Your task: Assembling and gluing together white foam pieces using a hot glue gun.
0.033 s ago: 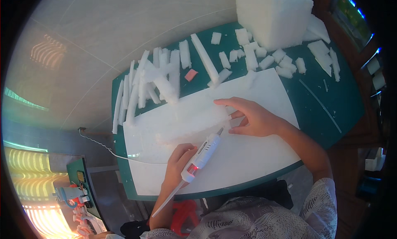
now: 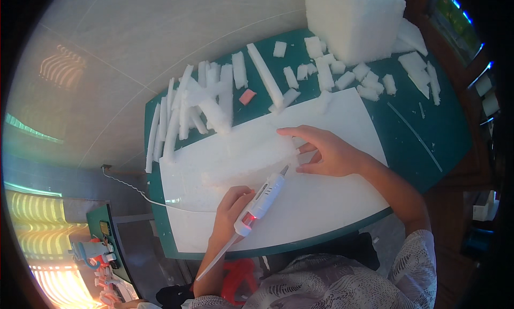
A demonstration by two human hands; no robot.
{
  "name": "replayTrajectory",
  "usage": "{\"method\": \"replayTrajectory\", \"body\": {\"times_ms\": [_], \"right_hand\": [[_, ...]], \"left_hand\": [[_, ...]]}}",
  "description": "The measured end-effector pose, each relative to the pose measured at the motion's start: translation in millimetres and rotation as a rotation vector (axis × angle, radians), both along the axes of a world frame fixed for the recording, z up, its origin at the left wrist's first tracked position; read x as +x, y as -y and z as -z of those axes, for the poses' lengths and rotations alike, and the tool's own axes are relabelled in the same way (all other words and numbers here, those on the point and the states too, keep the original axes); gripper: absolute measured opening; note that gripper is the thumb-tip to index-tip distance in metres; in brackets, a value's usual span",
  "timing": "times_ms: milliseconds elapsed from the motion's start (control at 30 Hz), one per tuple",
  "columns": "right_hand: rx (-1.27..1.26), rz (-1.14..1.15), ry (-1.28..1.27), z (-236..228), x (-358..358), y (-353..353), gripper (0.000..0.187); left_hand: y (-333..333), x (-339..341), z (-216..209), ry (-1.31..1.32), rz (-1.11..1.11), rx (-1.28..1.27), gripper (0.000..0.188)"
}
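My left hand (image 2: 229,210) is closed around a white hot glue gun (image 2: 266,197). A red glow shows in the gun's body, and a pale glue stick (image 2: 218,258) sticks out of its rear. The metal nozzle points up and right, close to the right end of a long white foam block (image 2: 251,158). My right hand (image 2: 336,154) curves round that end, thumb and fingers gripping it. Beneath the block lies a white sheet (image 2: 326,202); white on white blurs the block's outline. From here I cannot tell whether the nozzle touches the foam.
Several white foam strips (image 2: 239,71) lie along the green table's (image 2: 407,121) far left. Small foam chunks (image 2: 345,80) are scattered at the back, before a big foam block (image 2: 353,25). A pink piece (image 2: 247,97) sits among them. The white cord (image 2: 155,202) runs left to the wall.
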State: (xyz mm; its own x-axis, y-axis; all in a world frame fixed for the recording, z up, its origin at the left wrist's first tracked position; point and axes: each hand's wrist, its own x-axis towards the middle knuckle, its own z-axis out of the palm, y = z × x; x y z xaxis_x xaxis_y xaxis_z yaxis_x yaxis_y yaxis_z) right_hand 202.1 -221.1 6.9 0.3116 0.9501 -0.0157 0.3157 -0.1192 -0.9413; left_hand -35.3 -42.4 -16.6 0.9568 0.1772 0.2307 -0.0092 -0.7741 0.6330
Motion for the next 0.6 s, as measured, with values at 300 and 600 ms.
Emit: {"method": "replayTrajectory", "body": {"times_ms": [300, 600], "right_hand": [[-0.051, 0.001, -0.019, -11.2, -3.1, 0.1, 0.08], [0.011, -0.032, -0.003, -7.8, -2.0, -0.1, 0.081]], "left_hand": [[1.0, -0.3, 0.0, 0.002, -0.043, -0.011, 0.034], [4.9, 4.7, -4.8, 0.02, -0.074, 0.0, 0.037]]}}
